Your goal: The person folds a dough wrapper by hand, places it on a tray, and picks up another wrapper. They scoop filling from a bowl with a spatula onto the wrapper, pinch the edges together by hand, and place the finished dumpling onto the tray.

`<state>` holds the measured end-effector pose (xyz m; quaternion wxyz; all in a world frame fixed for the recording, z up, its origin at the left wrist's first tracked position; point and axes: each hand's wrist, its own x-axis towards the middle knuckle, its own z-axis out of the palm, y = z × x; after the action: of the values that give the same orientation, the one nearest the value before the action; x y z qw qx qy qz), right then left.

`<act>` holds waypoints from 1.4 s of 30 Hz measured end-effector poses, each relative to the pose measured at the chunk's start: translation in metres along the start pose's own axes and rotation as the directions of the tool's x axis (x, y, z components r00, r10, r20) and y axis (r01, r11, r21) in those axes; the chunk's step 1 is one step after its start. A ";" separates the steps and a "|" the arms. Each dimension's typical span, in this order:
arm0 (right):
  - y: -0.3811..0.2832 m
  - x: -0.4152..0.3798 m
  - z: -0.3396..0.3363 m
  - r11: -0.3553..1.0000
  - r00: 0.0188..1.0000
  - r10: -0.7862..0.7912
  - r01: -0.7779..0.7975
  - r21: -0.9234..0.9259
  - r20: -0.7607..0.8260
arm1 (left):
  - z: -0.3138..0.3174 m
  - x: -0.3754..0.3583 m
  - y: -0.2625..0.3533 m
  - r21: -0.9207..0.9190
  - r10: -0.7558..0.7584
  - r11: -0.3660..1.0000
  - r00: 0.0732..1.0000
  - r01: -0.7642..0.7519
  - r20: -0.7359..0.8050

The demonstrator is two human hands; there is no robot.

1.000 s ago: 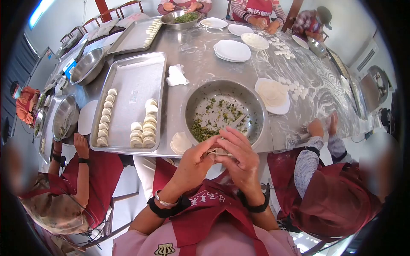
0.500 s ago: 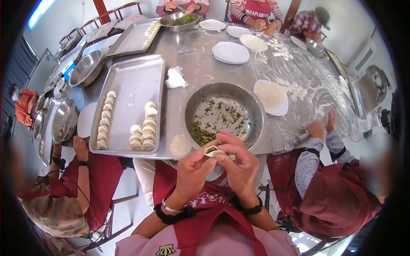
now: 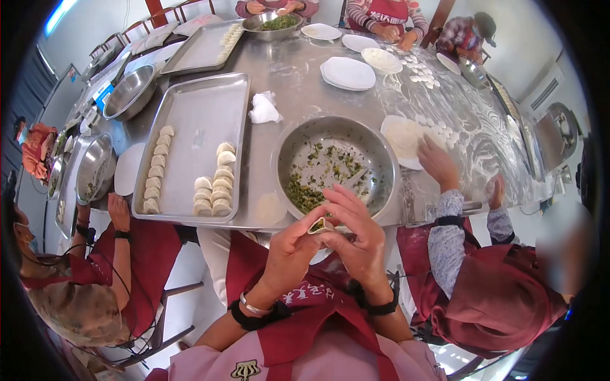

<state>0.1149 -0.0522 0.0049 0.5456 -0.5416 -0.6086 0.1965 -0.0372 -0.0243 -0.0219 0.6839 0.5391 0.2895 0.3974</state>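
Note:
Both my hands pinch a partly folded dumpling (image 3: 319,227) at the near edge of the steel table. Green filling shows in its open mouth. My left hand (image 3: 289,251) grips its left side; my right hand (image 3: 356,241) has thumb and fingers on the right side, upper fingers raised. Just beyond them stands a steel bowl (image 3: 277,159) with scattered chopped green filling and a pale flat utensil (image 3: 351,180), partly hidden by my fingers. A round wrapper (image 3: 271,208) lies on the table left of the bowl.
At left a metal tray (image 3: 197,108) carries rows of finished dumplings (image 3: 220,190). A crumpled white tissue (image 3: 264,108) and stacked white plates (image 3: 347,73) lie beyond. A co-worker's hand (image 3: 438,162) at right reaches by a plate of wrappers (image 3: 403,136). Other people work around the table.
The dumpling's edges are folded closer together between my fingers. On the right, a co-worker's hand has moved forward to the plate of wrappers. The view has shifted slightly.

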 end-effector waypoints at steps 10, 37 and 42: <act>0.012 -0.008 0.010 0.981 0.981 -0.195 0.195 -0.021 -0.003 | -0.004 -0.002 0.003 0.164 -0.033 0.986 0.998 0.025 0.045; -0.013 -0.011 0.012 0.949 0.995 0.077 -0.054 0.311 -0.062 | 0.005 -0.010 0.016 -0.139 0.033 0.990 0.999 -0.032 0.005; 0.020 -0.019 0.006 0.977 0.985 -0.147 0.130 0.169 0.090 | 0.003 -0.011 0.014 -0.132 -0.054 0.990 0.998 0.058 0.034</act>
<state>0.1147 -0.0603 -0.0223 0.5687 -0.4409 -0.6537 0.2344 -0.0433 -0.0338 -0.0073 0.7334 0.4900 0.2668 0.3884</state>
